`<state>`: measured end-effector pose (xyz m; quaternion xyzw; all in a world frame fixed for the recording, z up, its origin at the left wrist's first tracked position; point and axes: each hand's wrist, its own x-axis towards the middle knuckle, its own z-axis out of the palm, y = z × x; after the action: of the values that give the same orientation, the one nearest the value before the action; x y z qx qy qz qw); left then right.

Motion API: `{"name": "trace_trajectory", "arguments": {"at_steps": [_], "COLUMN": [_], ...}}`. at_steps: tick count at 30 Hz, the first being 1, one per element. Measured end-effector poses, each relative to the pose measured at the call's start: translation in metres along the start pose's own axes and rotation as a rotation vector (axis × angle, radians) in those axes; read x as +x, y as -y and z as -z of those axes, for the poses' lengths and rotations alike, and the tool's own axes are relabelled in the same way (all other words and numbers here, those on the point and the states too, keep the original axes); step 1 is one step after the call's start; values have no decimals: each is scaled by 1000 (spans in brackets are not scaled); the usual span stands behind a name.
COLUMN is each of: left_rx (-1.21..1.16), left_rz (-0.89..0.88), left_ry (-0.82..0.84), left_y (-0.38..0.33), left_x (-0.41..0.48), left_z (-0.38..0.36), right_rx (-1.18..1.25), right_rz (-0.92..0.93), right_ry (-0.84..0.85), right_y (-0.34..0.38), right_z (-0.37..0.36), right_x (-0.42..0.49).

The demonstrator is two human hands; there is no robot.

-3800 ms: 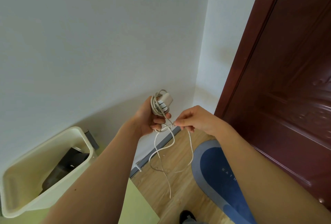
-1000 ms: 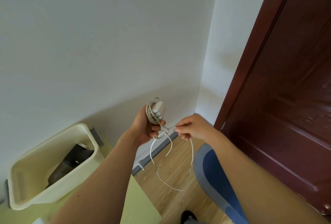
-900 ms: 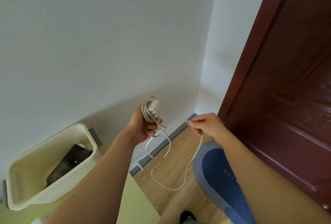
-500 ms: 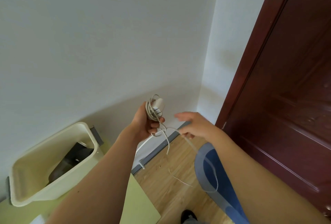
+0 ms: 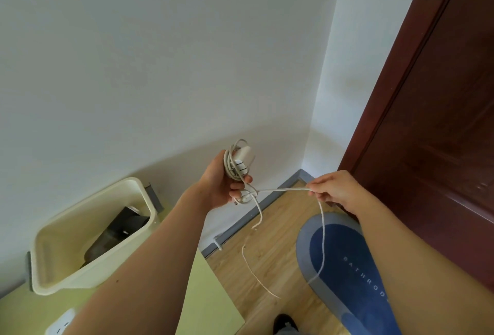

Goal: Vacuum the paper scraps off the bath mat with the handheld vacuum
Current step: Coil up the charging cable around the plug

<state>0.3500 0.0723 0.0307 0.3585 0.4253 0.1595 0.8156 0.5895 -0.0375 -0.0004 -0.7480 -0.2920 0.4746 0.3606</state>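
My left hand (image 5: 220, 183) grips a white charger plug with its cable coiled around it (image 5: 238, 164), held up in front of the wall. My right hand (image 5: 335, 190) pinches a loose length of that white cable (image 5: 283, 189), stretched taut to the right of the coil. The rest of the cable hangs in a loop over the floor. The blue bath mat (image 5: 350, 273) with a grey border lies on the wooden floor below my right arm. A dark handheld vacuum (image 5: 117, 233) lies inside a cream plastic bin (image 5: 66, 278) at the left. No paper scraps show on the visible mat.
The bin stands on a pale green surface (image 5: 203, 294) with a white power strip (image 5: 60, 325) at its lower left. A dark red door (image 5: 438, 120) fills the right side. A white wall with grey skirting (image 5: 251, 217) lies ahead. A foot (image 5: 284, 324) shows at the bottom.
My right hand closed on the cable again and pulled a length out to the right, away from the coil in my left hand. The hanging loop swung lower.
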Motion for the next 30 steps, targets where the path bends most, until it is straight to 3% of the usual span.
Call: {"name": "trace_trajectory", "arguments": {"at_steps": [4,6,11,13,15,19,22,24,26,28,30], "left_rx": [70,56,-14,0,-27,-120,-67,17,25,-19,-16], "left_rz": [-4,-37,-37,-27,-25,8,13,-7,-42,-66,-72], "left_ry": [-7,-28,-14,-44,-66,32,50,16,-33,-52,-36], "left_y": [-5,-15,-12,-5,-2,0,2,2,2,1,-1], "left_x": [2,2,9,12,12,7,6,5,5,6,7], "left_z": [-5,5,-3,-9,-7,-8,-13,-9,1,13,12], "right_rx": [-63,-52,78,-10,-136,-46,-81,-150,-39,57,-14], "right_rz": [34,33,137,170,211,190,206,218,128,35,28], "right_ry": [-204,-210,267,410,413,432,315,115,-42,-49,-33], "right_y": [-16,-18,26,38,40,37,36,34,30,24,20], "right_z": [2,10,-47,-66,-63,-49,-57,-57,-47,-42,-45], "right_x": [14,14,-10,-13,-15,-11,-5,1,7,10,11]}}
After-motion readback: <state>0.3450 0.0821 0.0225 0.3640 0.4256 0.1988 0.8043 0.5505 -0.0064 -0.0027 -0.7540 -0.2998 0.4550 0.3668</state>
